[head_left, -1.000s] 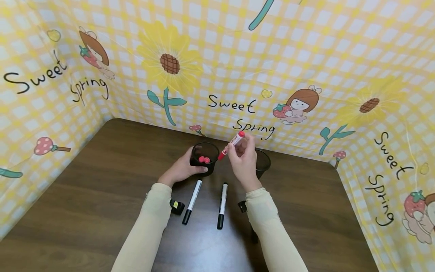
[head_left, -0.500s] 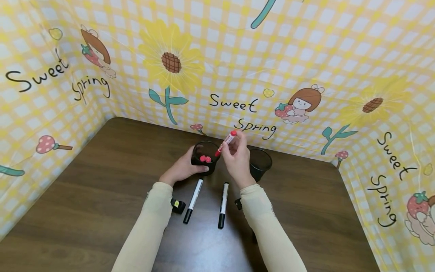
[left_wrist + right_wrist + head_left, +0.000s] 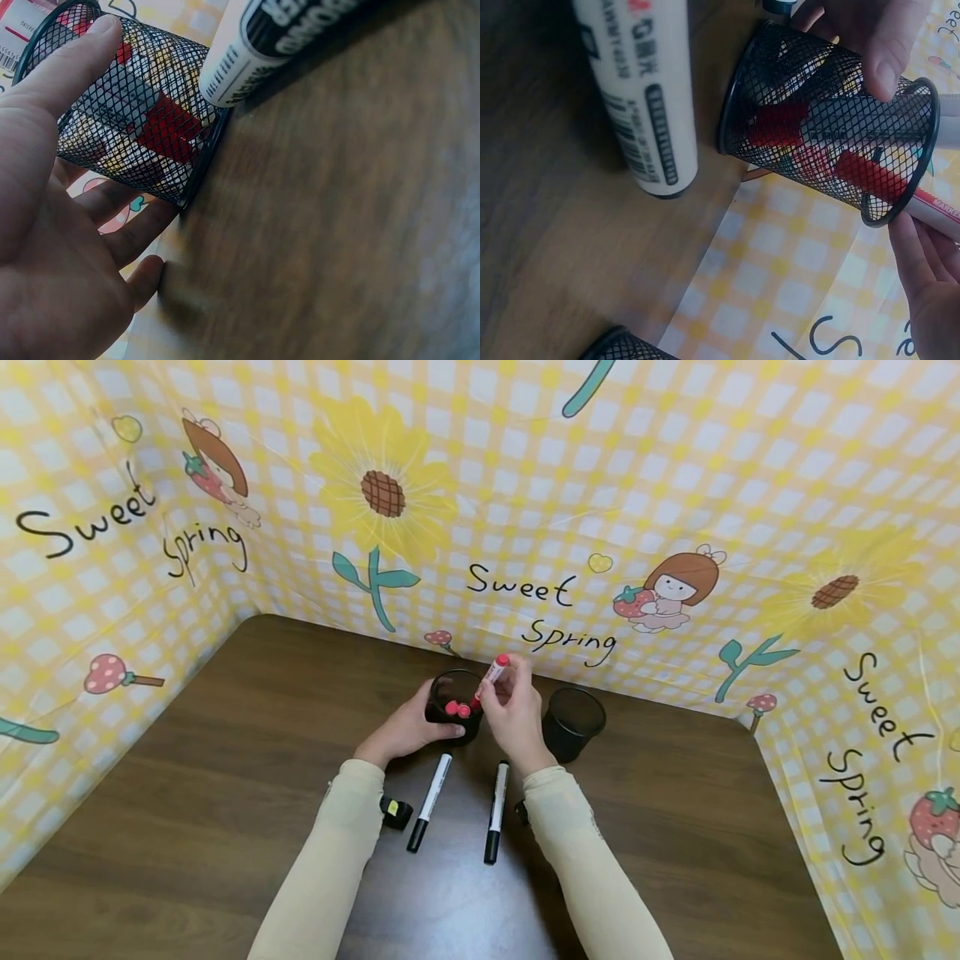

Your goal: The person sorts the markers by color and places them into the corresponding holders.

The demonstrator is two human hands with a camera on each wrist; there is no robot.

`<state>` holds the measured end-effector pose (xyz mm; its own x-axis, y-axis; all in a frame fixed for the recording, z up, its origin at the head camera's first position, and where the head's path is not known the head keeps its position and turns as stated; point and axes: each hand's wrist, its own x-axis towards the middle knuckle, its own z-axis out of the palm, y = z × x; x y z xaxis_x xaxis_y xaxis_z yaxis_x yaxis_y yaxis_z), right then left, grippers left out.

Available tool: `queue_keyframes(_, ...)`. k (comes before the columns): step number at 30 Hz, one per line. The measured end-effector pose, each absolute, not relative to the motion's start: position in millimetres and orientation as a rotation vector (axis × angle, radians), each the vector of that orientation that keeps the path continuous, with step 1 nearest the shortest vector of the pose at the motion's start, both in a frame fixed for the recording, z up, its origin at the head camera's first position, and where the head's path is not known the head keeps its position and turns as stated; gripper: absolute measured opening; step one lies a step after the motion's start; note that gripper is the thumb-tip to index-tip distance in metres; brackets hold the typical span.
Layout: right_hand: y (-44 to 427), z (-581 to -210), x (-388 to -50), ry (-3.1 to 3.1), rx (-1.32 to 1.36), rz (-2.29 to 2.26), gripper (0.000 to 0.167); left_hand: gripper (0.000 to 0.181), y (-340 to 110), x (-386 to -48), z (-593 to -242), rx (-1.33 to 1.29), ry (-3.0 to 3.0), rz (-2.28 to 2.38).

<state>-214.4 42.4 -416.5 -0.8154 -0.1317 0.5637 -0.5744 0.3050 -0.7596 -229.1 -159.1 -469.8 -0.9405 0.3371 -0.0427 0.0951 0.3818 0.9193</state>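
Observation:
A black mesh cup (image 3: 452, 731) stands on the table with red-ended markers (image 3: 457, 709) inside. My left hand (image 3: 401, 727) grips its left side, thumb across the front; the left wrist view shows the thumb on the mesh (image 3: 127, 97). My right hand (image 3: 517, 710) pinches a red and white marker (image 3: 492, 673), tilted, its lower red end within the cup's rim. In the right wrist view that red end (image 3: 870, 176) shows through the mesh. Two white markers with black caps, one left (image 3: 430, 802) and one right (image 3: 497, 810), lie in front of the cup.
A second black mesh cup (image 3: 572, 731) stands to the right of my right hand. Patterned yellow checked cloth (image 3: 495, 485) rises behind and beside the brown table (image 3: 225, 777). Wrist cameras (image 3: 395, 812) sit below both hands.
My right hand has moved left and brought the red marker from beside the cup into its mouth. The second cup now shows fully. My left hand keeps its grip.

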Motion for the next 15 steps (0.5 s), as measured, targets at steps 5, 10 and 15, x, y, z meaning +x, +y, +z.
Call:
queue_keyframes(5, 40.3, -412.6, -217.2, -2.263, 0.662, 1.431, 0.033, 0.095, -159.0, -229.8, -468.9, 0.385, 2.409, 1.587)
queue_keyframes(10, 40.0, -403.4, -218.1, -2.424, 0.665, 1.335, 0.032, 0.096, -159.3, -230.2, -468.4, 0.395, 2.398, 1.600)
queue_keyframes(15, 39.6, -393.9, -218.6, -2.587, 0.643, 1.230, 0.034, 0.094, -158.7, -231.1, -468.1, 0.386, 2.380, 1.596)
